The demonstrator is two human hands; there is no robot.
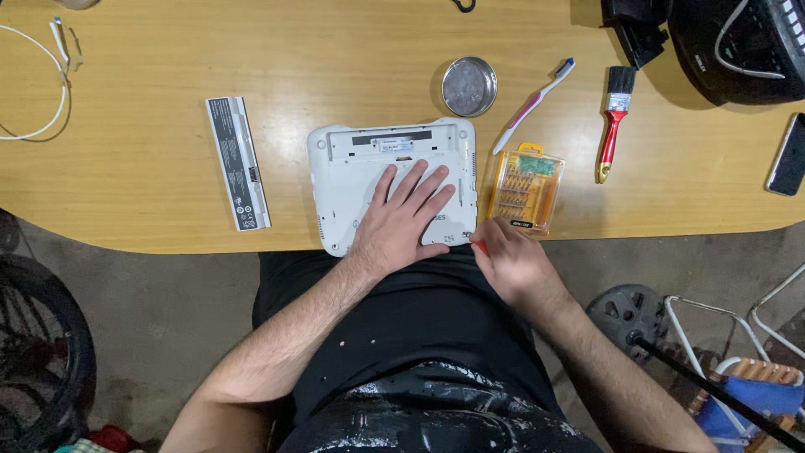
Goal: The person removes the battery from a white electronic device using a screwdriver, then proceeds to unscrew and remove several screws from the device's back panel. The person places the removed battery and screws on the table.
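A small white laptop (352,164) lies upside down at the near edge of the wooden table (151,101). My left hand (402,218) rests flat on its underside, fingers spread. My right hand (513,262) is closed around a red-handled screwdriver (481,247) at the laptop's near right corner. The tool's tip is hidden by the hand. A grey battery pack (238,163) lies apart, to the left of the laptop.
An orange screwdriver bit case (526,189) sits right of the laptop. Behind it are a round metal dish (470,85), a toothbrush (537,102) and a red-handled paintbrush (614,122). A phone (789,155) lies at the right edge, a white cable (42,84) far left.
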